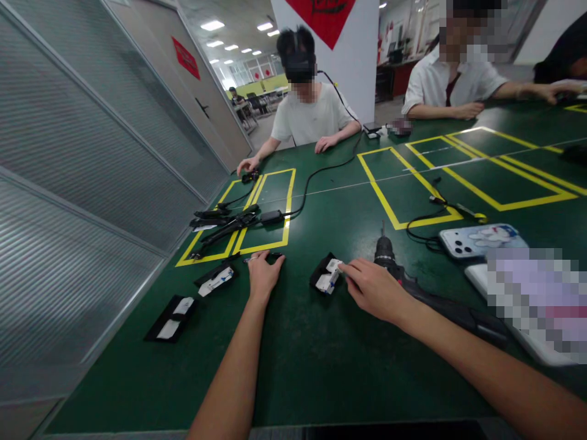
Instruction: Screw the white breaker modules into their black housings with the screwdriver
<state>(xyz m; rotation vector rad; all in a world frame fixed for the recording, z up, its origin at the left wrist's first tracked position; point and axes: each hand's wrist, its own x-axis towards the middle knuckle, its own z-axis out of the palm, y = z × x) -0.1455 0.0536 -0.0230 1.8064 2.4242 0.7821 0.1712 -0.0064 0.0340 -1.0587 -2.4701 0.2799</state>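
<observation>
My left hand (pixel 263 275) rests on the green table with thumb and fingers apart. A thin dark pen-like thing (pixel 276 254) lies at its fingertips; whether they press on it I cannot tell. The fingers of my right hand (pixel 373 288) are closed at the right edge of a small black pouch with white, printed pieces (pixel 328 276). To the left lie two similar black-and-white pouches, one (pixel 216 281) close to my left hand and another (pixel 170 319) nearer the table's left edge. Just beyond my right hand is a black power drill (pixel 386 252), its bit pointing away.
A phone in a patterned case (pixel 481 240) and a white box-like thing (pixel 504 305), partly blurred, lie at right. Black gear with a cable (pixel 273 216) lies across yellow tape outlines at left. Another cable (pixel 426 221) lies further right. Two people sit opposite.
</observation>
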